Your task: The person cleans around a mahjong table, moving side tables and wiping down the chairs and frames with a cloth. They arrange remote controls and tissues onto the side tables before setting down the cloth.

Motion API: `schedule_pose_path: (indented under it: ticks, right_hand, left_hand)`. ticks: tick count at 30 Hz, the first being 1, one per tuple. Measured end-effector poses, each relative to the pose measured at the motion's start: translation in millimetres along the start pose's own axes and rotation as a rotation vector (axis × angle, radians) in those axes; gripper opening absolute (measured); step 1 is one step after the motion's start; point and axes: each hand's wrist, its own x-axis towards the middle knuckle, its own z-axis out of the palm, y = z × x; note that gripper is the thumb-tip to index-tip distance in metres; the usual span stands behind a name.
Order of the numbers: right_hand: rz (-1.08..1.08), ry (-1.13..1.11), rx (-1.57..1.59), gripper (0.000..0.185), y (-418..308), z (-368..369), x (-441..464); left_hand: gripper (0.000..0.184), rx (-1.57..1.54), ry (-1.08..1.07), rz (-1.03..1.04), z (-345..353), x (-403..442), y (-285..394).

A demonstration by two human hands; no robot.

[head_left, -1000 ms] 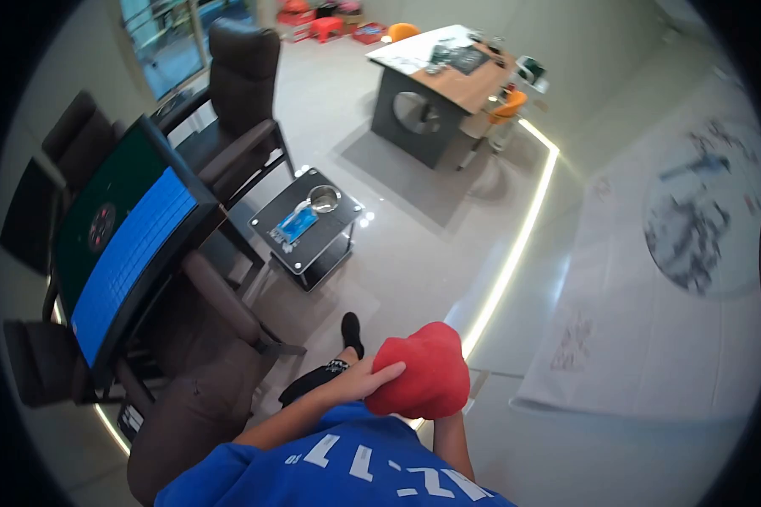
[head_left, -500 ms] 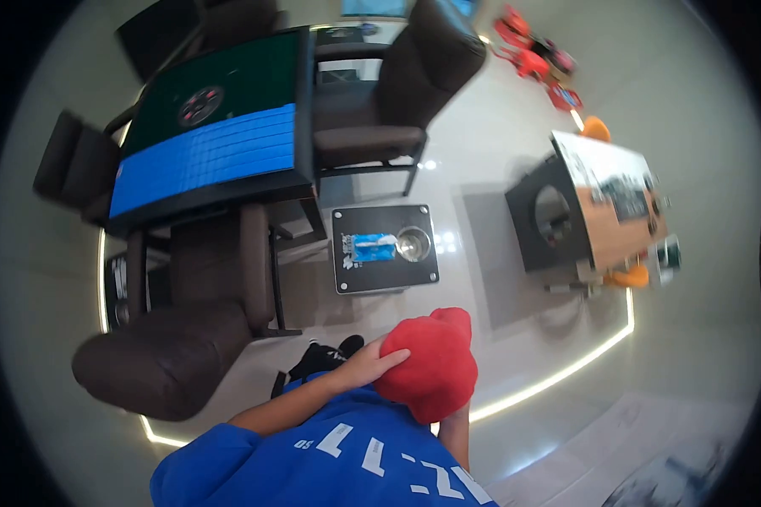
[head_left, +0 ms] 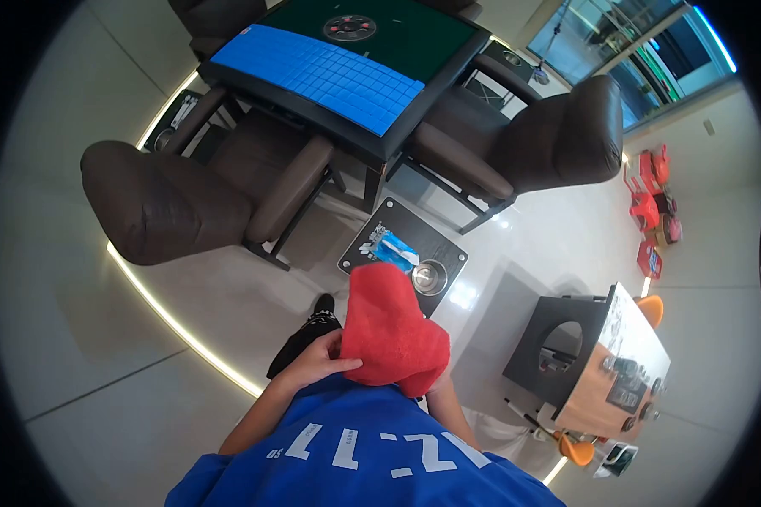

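Observation:
A red cloth [head_left: 391, 329] is held up in front of the blue shirt. My left hand [head_left: 320, 358] grips its lower left edge, with the thumb lying over the cloth. The right forearm comes up to the cloth's lower right side, and my right hand [head_left: 439, 385] is mostly hidden behind it. Just beyond the cloth is a small black side table [head_left: 448, 251], which bears a blue packet [head_left: 393, 251] and a round metal bowl [head_left: 429, 276].
A game table [head_left: 385, 145] with rows of blue tiles [head_left: 321, 74] stands ahead. Brown armchairs [head_left: 169, 198] [head_left: 558, 139] flank it. At the right is a desk [head_left: 604, 380] with orange chairs [head_left: 577, 449]. Red items [head_left: 645, 209] lie by the wall.
The view has swung to the left, so the game table and chairs now lie ahead and the desk is at lower right. The cloth has changed shape and extends farther upward in the view.

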Motion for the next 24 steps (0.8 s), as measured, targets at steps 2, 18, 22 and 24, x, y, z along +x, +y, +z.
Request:
schedule_pose_path:
  ticks: [2, 18, 22, 24]
  right_hand:
    - [0.045, 0.011, 0.347, 0.059, -3.5, -20.7, 6.2]
    - [0.444, 0.584, -0.571, 0.062, 3.9, -226.1, 21.1]
    - [0.532, 0.620, -0.972, 0.066, 34.2, -299.1, 66.2]
    - [0.603, 0.484, -1.117, 0.063, 51.5, -331.5, 103.2]
  left_hand:
    - [0.052, 0.018, -0.023, -0.019, 1.4, 5.6, -6.3]
    - [0.037, 0.883, 0.251, -0.314, -210.7, 327.2, -182.2]
    - [0.042, 0.933, 0.497, -0.222, -226.2, 407.7, -188.1]
    - [0.045, 0.959, 0.575, -0.226, -226.5, 447.1, -182.7]
